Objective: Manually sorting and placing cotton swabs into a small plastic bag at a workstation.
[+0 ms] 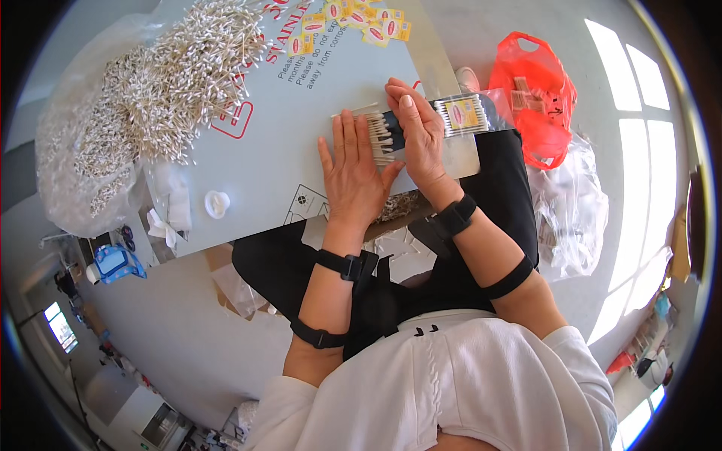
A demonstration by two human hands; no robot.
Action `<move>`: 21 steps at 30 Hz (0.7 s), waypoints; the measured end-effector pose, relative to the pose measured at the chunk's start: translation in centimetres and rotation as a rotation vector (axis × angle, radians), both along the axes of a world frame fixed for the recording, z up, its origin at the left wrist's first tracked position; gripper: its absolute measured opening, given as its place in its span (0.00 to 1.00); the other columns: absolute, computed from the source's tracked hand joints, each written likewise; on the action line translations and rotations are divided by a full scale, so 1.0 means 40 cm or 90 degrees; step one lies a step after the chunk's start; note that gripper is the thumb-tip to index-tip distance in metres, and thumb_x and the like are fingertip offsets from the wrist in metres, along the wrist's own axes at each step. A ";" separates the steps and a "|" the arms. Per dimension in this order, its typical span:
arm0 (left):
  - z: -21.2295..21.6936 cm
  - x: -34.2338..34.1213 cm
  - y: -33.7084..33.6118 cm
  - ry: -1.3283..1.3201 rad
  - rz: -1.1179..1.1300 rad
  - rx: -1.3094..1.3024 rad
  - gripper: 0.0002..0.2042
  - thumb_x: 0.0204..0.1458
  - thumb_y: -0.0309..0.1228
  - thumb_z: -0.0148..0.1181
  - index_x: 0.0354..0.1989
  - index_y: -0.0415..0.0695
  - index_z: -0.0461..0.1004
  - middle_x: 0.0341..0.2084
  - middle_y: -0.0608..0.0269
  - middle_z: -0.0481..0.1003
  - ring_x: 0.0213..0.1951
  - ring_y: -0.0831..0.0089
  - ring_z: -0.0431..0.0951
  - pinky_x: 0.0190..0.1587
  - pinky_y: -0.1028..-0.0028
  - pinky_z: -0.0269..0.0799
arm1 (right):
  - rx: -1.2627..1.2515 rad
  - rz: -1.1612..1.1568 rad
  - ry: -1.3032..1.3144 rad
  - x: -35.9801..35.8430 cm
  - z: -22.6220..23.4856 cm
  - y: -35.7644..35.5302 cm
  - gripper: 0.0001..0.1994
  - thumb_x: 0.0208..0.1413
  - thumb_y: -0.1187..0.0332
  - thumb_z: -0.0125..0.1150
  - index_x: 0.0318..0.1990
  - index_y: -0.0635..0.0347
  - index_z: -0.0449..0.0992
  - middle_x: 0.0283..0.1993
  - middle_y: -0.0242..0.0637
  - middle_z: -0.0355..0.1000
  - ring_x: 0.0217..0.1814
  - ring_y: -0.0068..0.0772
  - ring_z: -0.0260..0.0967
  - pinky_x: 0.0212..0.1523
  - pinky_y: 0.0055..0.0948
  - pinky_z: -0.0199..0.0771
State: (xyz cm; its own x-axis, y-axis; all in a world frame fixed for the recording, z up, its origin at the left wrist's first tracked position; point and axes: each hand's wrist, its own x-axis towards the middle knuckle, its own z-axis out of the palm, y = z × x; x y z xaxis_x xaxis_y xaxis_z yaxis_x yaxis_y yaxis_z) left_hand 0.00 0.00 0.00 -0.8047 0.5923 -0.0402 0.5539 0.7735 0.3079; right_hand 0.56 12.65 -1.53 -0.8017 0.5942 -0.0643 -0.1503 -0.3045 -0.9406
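My left hand (351, 167) lies flat with its fingers stretched out over a row of cotton swabs (381, 135) on the table. Close beside it, my right hand (423, 139) stands on its edge with the fingers pressed together. Whatever they grip, if anything, is hidden. A dark strip (393, 130) shows between the swab tips and my right hand. To the right of that hand lies a clear-wrapped pack of cotton swabs (451, 114) with a yellow card (468, 113) in it, near the table's right edge.
A big heap of loose cotton swabs (203, 68) fills the table's left, partly in a clear plastic bag (56, 150). Several yellow cards (361, 16) lie at the far side. A small white lid-like piece (216, 204) sits near the front edge. Right of the table is a red plastic bag (553, 98).
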 end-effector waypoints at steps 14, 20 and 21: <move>-0.019 -0.044 -0.026 0.070 0.072 0.093 0.37 0.58 0.42 0.57 0.70 0.35 0.51 0.71 0.43 0.47 0.73 0.47 0.44 0.70 0.44 0.37 | 0.441 0.048 -0.080 -0.002 0.017 0.030 0.11 0.52 0.79 0.61 0.44 0.64 0.77 0.48 0.42 0.73 0.48 0.43 0.72 0.47 0.34 0.75; -0.036 -0.037 -0.035 0.126 0.082 0.134 0.30 0.55 0.33 0.60 0.65 0.37 0.60 0.67 0.45 0.56 0.71 0.50 0.51 0.69 0.47 0.44 | 0.671 0.067 -0.052 -0.019 0.007 0.036 0.09 0.45 0.80 0.62 0.36 0.63 0.78 0.41 0.40 0.71 0.44 0.45 0.71 0.43 0.38 0.75; -0.032 -0.049 -0.039 0.126 0.083 0.134 0.30 0.55 0.33 0.60 0.65 0.37 0.60 0.67 0.45 0.56 0.71 0.50 0.51 0.69 0.47 0.44 | 0.671 0.068 -0.052 -0.018 0.007 0.036 0.09 0.45 0.80 0.62 0.36 0.63 0.78 0.41 0.40 0.71 0.44 0.45 0.71 0.43 0.38 0.75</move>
